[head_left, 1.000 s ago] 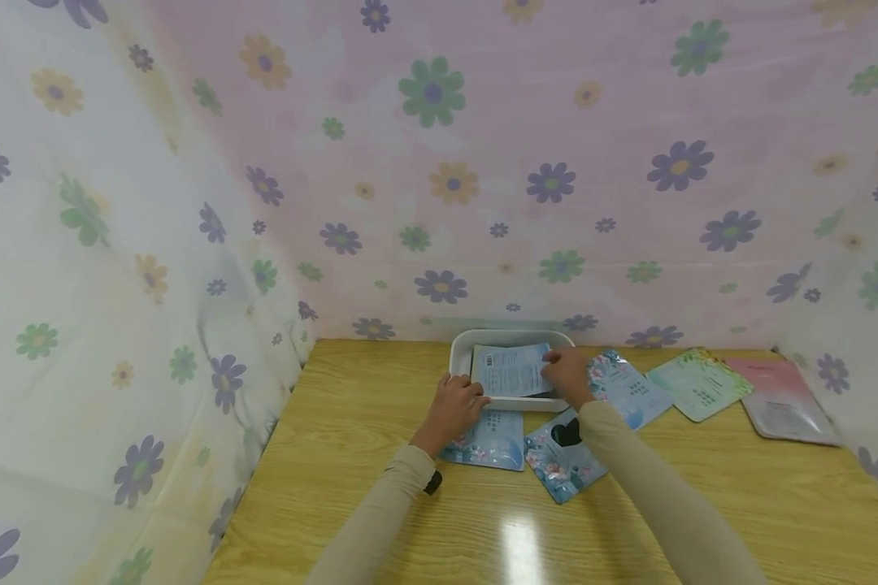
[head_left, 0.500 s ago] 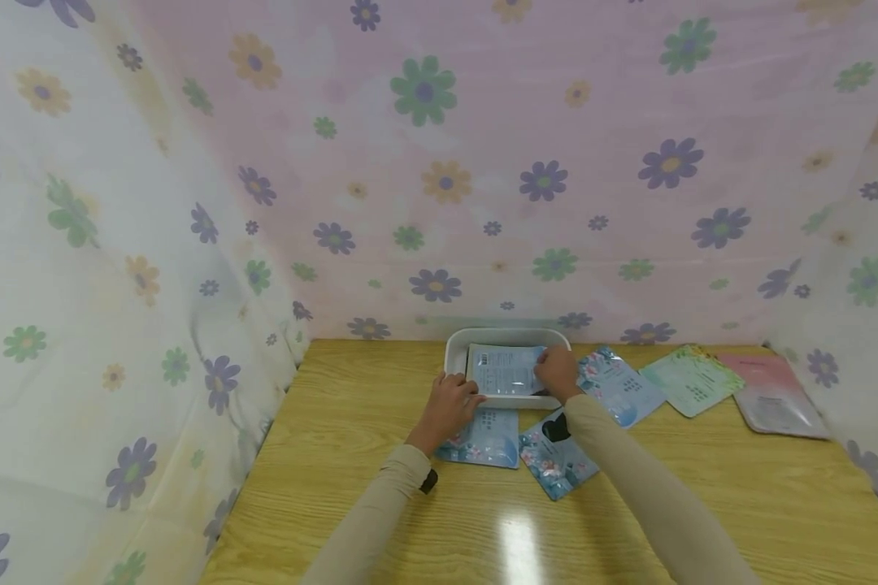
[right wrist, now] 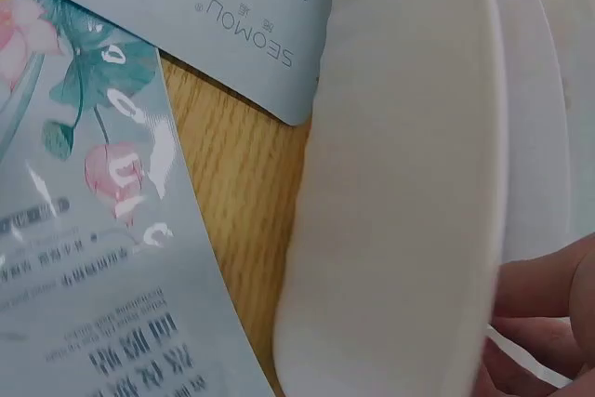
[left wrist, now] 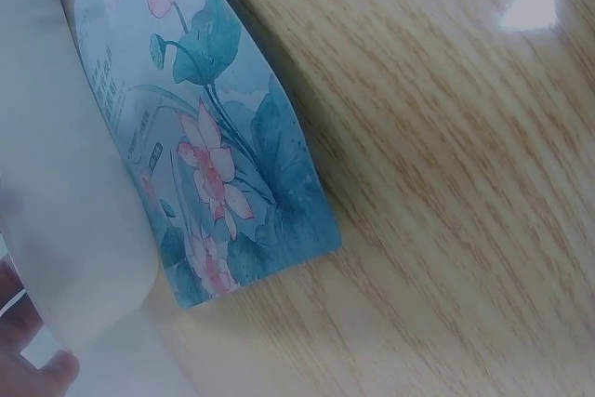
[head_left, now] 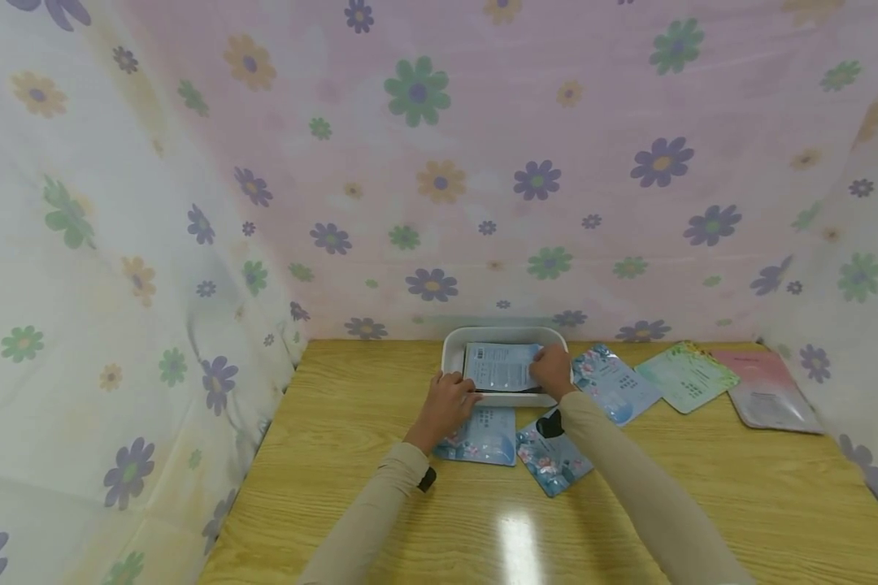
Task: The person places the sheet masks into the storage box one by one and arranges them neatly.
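A white plastic tub [head_left: 515, 400] stands against the back curtain in the head view. Inside it lies a light blue sheet mask packet [head_left: 499, 366], printed side with a barcode up. My right hand [head_left: 554, 371] reaches over the tub's right end and pinches the packet's right edge; its fingertips are partly hidden. My left hand [head_left: 446, 404] grips the tub's front left rim, fingers bent over it. In the left wrist view, a lotus-print mask packet [left wrist: 218, 146] lies beside the tub wall [left wrist: 70, 165]. The right wrist view shows right-hand fingers [right wrist: 544, 285] behind the tub's rim.
Another lotus packet [head_left: 552, 459] lies in front of the tub. To the right lie a blue packet [head_left: 622, 390], a green one [head_left: 689, 378] and a pink-silver one [head_left: 768, 394] on the wooden table [head_left: 351, 455]. Flowered curtains [head_left: 483, 146] enclose the table's back and sides.
The blue packet in the tub has come to lie flatter and straighter under my right hand. My left hand keeps its place on the rim. The head view has shifted slightly right.
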A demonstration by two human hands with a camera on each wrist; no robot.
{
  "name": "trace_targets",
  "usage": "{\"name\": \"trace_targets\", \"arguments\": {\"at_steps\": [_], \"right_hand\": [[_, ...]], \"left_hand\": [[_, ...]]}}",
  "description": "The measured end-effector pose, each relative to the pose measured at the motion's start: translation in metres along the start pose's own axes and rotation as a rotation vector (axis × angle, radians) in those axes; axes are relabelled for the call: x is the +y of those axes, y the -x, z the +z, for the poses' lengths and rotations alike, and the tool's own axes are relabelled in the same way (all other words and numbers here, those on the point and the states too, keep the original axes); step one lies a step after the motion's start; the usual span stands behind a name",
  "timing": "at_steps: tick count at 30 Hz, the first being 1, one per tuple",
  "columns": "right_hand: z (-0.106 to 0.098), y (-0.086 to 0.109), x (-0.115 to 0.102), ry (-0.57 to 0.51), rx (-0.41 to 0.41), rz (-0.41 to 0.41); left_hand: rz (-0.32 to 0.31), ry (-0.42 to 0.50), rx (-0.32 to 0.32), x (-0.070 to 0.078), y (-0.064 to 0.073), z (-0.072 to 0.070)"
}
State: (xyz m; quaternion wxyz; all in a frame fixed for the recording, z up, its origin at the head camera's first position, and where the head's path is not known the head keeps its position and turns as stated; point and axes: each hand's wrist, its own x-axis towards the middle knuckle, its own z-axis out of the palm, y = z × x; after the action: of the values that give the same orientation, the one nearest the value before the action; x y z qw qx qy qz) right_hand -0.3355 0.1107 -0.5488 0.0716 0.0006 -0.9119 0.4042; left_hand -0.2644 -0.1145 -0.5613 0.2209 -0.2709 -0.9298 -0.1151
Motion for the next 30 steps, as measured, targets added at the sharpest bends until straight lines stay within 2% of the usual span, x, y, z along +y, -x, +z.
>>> {"name": "trace_targets", "arguments": {"at_steps": [4, 9, 14, 19, 22, 30], "right_hand": [[-0.007, -0.003, -0.002, 0.024, -0.053, -0.021], [-0.026, -0.002, -0.009, 0.033, -0.145, -0.025], [-0.046, 0.0, -0.017, -0.013, -0.267, 0.025], [-0.06, 0.006, -0.021, -0.067, -0.365, 0.016], [-0.068, 0.012, -0.021, -0.092, -0.406, -0.008], [-0.088, 0.035, -0.018, -0.223, -0.441, -0.102]], "left_hand": [[0.017, -0.012, 0.024, 0.001, 0.001, -0.001], [0.037, -0.031, 0.061, 0.0, 0.001, -0.001], [0.029, -0.013, 0.054, 0.0, 0.002, -0.001], [0.011, 0.001, 0.032, 0.001, 0.001, -0.003], [0.002, 0.003, 0.031, 0.002, 0.001, -0.004], [-0.011, 0.005, 0.032, 0.003, -0.001, -0.004]]}}
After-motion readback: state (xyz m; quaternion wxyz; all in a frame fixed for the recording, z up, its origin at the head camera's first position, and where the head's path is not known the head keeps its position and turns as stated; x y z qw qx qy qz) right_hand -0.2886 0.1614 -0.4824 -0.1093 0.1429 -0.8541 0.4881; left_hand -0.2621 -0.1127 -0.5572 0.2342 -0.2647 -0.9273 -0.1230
